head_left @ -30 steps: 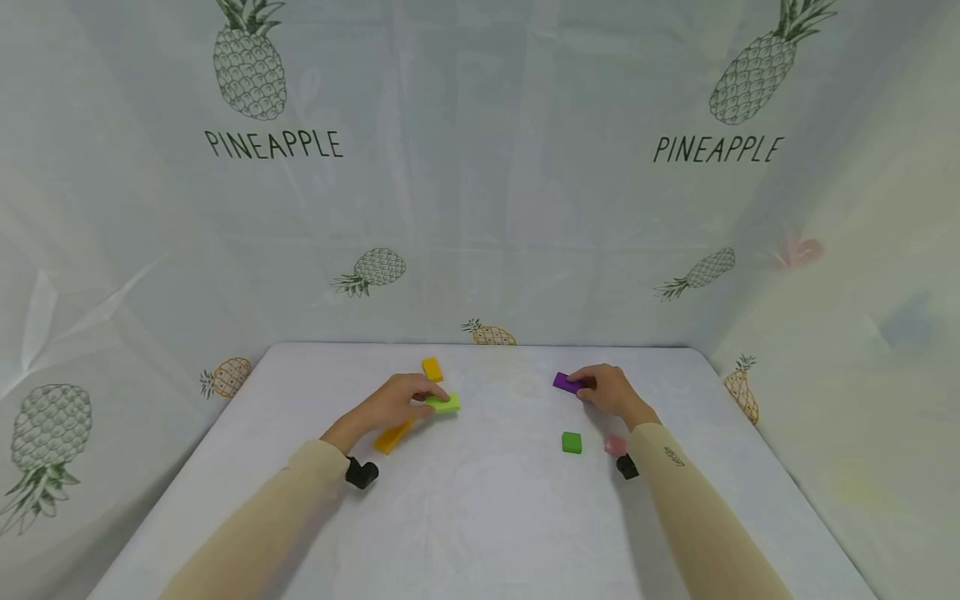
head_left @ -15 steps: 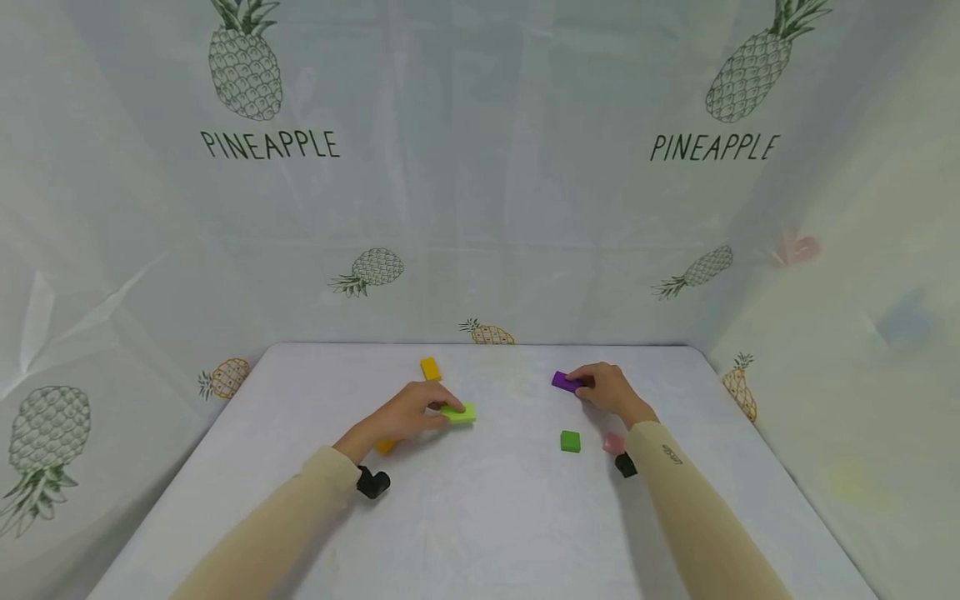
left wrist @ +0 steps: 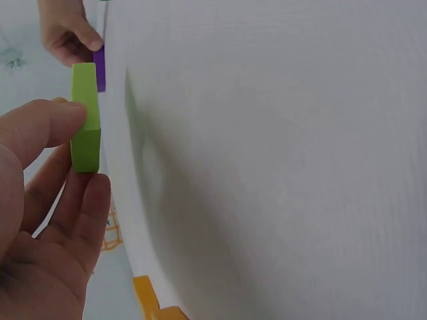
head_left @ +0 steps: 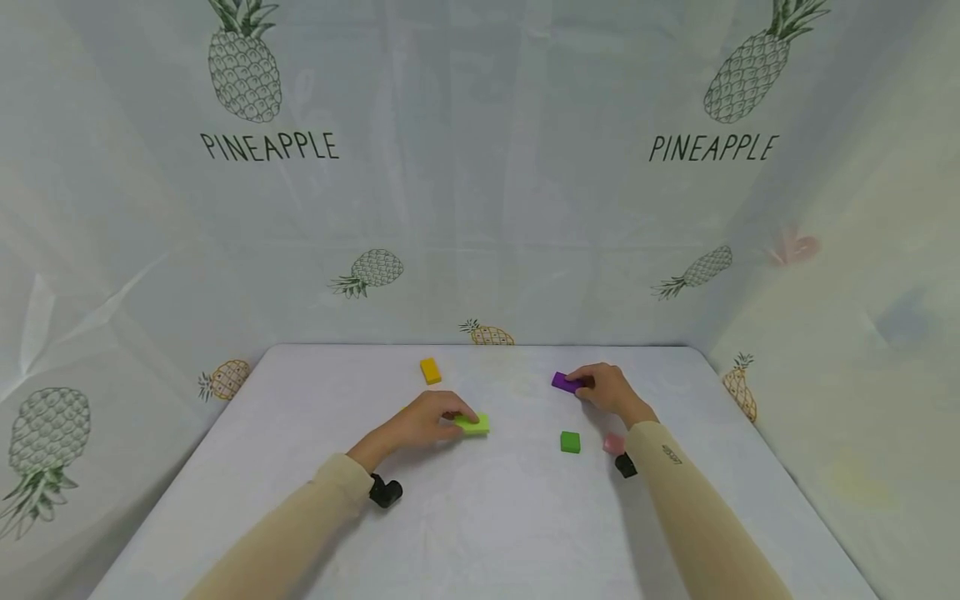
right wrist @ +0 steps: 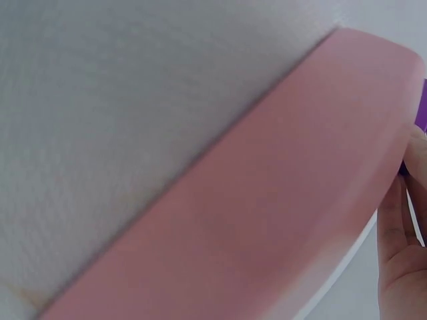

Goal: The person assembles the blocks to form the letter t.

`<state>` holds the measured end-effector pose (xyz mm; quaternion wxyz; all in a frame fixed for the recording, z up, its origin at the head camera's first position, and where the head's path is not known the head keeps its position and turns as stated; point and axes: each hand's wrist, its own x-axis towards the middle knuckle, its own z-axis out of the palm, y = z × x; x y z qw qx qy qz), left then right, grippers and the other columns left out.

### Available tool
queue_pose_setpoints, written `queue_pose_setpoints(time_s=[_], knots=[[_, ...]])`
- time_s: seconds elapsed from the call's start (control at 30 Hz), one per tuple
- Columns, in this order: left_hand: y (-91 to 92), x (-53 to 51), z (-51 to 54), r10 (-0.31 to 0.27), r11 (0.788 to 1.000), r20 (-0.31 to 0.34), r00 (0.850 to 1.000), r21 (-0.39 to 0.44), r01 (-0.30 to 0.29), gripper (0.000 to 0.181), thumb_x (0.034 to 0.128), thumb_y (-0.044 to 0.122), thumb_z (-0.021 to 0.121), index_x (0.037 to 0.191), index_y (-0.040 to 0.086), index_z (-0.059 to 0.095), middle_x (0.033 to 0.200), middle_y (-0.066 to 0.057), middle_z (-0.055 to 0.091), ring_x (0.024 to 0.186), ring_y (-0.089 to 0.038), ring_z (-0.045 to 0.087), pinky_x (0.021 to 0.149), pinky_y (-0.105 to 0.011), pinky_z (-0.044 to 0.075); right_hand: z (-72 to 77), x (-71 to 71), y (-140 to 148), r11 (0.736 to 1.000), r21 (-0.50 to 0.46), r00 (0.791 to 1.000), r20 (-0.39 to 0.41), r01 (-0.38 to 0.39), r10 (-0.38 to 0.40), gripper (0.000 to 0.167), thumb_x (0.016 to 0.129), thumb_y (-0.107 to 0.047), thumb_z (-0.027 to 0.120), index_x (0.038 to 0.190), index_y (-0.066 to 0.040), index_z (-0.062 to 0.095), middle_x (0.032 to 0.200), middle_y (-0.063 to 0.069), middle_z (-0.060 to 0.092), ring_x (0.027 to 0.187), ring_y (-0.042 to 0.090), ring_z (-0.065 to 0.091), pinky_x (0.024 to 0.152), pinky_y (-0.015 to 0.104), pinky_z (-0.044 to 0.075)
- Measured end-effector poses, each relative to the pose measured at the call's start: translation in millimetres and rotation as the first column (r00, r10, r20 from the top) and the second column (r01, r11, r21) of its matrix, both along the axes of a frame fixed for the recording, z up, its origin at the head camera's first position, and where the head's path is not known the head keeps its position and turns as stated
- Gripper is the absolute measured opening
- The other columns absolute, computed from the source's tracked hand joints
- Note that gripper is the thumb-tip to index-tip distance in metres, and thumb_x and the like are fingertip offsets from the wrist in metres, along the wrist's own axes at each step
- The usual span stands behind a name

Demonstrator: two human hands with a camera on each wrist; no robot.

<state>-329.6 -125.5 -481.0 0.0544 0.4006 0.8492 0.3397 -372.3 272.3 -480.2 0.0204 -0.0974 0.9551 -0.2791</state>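
Note:
My left hand [head_left: 426, 421] pinches a lime green block [head_left: 472, 425] between thumb and fingers. In the left wrist view the lime block [left wrist: 85, 120] is held above the white surface, its shadow below. At the back right, my right hand [head_left: 609, 390] grips one end of a purple block [head_left: 566, 382]. The right wrist view shows the fingers of the right hand [right wrist: 403, 220] at the right edge, partly behind a large pink block [right wrist: 267, 180], with a bit of purple [right wrist: 421, 110] beyond.
A yellow block [head_left: 431, 371] lies behind my left hand. An orange piece [left wrist: 148, 297] shows in the left wrist view, mostly hidden in the head view. On the white table [head_left: 495, 533], a green block [head_left: 570, 442] and a pink block [head_left: 613, 443] lie near my right forearm.
My left hand has moved right and slightly nearer with the lime block, and its forearm now covers most of the orange piece. The right hand has stayed in place on the purple block.

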Motion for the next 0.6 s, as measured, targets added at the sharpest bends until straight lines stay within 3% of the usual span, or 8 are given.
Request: queue_pose_setpoints(time_s=[0.33,0.6], knots=[[11.8,3.8,-3.4,0.005,1.0,0.026,1.0,-0.008,-0.005,0.029,0.0965,0.001,0.075,0.122,0.015,0.079,0.121,0.002,0.074,0.115,-0.018,0.068,0.102,-0.035,0.058,-0.3,-0.1,1,1.0,0.002,1.0,0.003,0.003,-0.003,0.032,0.1,-0.006,0.072,0.132,-0.011,0.076,0.138,0.022,0.066,0.126,0.04,0.059,0.113,0.061,0.044],[16.9,7.0,-6.2,0.027,0.999,0.055,0.998,-0.026,-0.025,0.028,0.0964,0.002,0.076,0.12,0.018,0.079,0.12,0.005,0.073,0.11,-0.013,0.065,0.099,-0.03,0.057,-2.7,-3.3,1,1.0,0.001,1.0,0.0,0.01,-0.01,0.032,0.1,-0.006,0.072,0.132,-0.012,0.076,0.14,0.023,0.064,0.129,0.041,0.058,0.115,0.062,0.043]])
